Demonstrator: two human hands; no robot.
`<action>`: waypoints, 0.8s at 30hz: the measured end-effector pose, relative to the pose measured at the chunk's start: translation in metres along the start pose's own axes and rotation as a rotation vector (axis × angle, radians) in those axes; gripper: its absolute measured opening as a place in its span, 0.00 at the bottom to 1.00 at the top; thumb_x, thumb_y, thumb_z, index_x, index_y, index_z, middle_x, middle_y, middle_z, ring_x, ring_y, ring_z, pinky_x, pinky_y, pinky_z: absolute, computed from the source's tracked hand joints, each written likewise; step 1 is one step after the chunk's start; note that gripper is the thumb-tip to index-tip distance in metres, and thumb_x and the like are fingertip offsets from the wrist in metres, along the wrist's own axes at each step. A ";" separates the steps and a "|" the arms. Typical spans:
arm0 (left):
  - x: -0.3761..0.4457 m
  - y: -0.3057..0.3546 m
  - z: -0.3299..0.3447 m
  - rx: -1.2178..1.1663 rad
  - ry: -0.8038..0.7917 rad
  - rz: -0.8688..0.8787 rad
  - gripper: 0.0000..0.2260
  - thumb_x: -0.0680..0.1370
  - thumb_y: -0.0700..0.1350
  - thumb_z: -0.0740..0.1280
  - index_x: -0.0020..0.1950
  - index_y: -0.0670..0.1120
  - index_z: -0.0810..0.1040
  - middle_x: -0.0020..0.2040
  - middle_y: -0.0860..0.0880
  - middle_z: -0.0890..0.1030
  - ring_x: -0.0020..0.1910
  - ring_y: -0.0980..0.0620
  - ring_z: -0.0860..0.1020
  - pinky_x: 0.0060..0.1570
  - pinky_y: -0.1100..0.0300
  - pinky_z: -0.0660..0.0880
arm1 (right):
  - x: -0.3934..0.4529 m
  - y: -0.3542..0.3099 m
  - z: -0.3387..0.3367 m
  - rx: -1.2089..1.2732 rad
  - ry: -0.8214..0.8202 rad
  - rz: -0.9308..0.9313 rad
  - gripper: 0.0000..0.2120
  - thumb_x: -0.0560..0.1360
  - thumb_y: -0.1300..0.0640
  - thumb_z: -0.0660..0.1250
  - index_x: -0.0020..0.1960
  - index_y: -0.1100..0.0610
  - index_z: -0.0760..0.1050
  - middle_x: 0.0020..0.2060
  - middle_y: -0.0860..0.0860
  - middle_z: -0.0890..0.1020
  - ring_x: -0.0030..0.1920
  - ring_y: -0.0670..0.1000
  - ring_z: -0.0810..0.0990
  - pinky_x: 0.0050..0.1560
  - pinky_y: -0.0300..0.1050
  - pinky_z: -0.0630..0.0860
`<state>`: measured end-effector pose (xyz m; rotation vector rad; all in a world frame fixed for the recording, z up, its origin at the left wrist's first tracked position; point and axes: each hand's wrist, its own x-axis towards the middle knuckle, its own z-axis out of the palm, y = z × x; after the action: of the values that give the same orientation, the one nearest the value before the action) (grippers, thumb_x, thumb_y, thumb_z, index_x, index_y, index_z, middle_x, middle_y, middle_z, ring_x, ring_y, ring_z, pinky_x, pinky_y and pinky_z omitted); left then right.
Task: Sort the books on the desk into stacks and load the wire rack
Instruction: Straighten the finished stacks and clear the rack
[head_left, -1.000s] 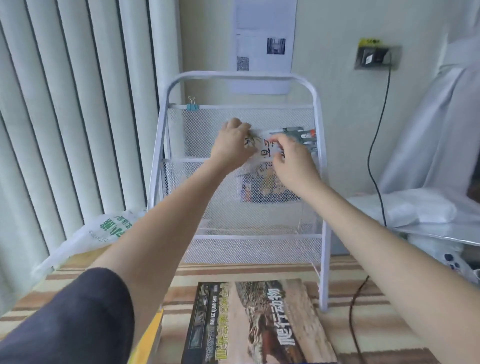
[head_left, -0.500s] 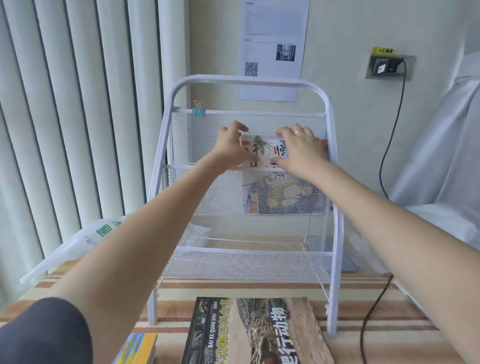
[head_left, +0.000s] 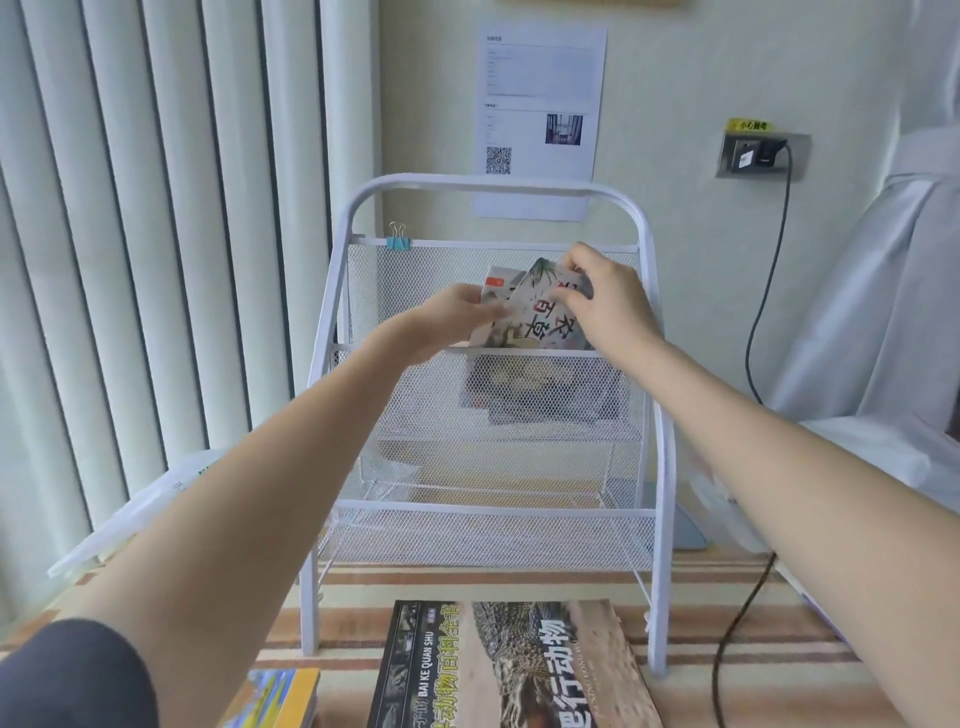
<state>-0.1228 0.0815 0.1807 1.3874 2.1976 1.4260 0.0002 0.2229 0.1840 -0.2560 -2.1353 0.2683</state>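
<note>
A white wire rack stands on the striped desk. In its upper pocket sit thin books; the front one, with large red and black characters, is tilted. My left hand grips the books' left edge. My right hand pinches the front book's top right corner. The books' lower halves show dimly through the mesh. A large reptile book lies flat on the desk in front of the rack, and a yellow-blue book stack is at the bottom left.
Vertical blinds fill the left. A blue binder clip hangs on the rack's top rail. A black cable runs from a wall socket down across the desk's right side. A plastic bag lies left of the rack.
The front book has been lifted and tilted in the upper pocket. My right hand rose to its top corner and my left slid to its left edge. The camera moved closer.
</note>
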 end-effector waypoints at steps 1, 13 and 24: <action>-0.001 0.002 -0.001 -0.006 0.023 0.013 0.11 0.79 0.46 0.65 0.51 0.38 0.77 0.45 0.45 0.80 0.36 0.50 0.75 0.35 0.64 0.69 | 0.001 -0.001 0.000 0.030 -0.008 0.001 0.09 0.74 0.53 0.69 0.45 0.53 0.69 0.38 0.51 0.77 0.44 0.59 0.76 0.44 0.52 0.74; -0.028 0.038 -0.027 -0.301 0.294 0.194 0.02 0.73 0.42 0.73 0.42 0.45 0.81 0.38 0.50 0.85 0.37 0.52 0.84 0.38 0.59 0.81 | 0.007 -0.026 -0.025 0.011 0.124 -0.032 0.17 0.75 0.46 0.66 0.54 0.58 0.70 0.39 0.47 0.74 0.40 0.52 0.71 0.48 0.45 0.62; -0.093 0.112 -0.054 -0.022 0.295 0.269 0.19 0.78 0.58 0.64 0.48 0.43 0.82 0.42 0.45 0.84 0.38 0.49 0.82 0.36 0.61 0.77 | -0.018 -0.073 -0.074 0.173 0.414 -0.188 0.11 0.78 0.52 0.63 0.42 0.56 0.65 0.27 0.44 0.65 0.32 0.51 0.64 0.34 0.44 0.59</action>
<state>-0.0355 -0.0123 0.2689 1.6044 2.2170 1.8490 0.0665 0.1552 0.2303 -0.0053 -1.7014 0.2630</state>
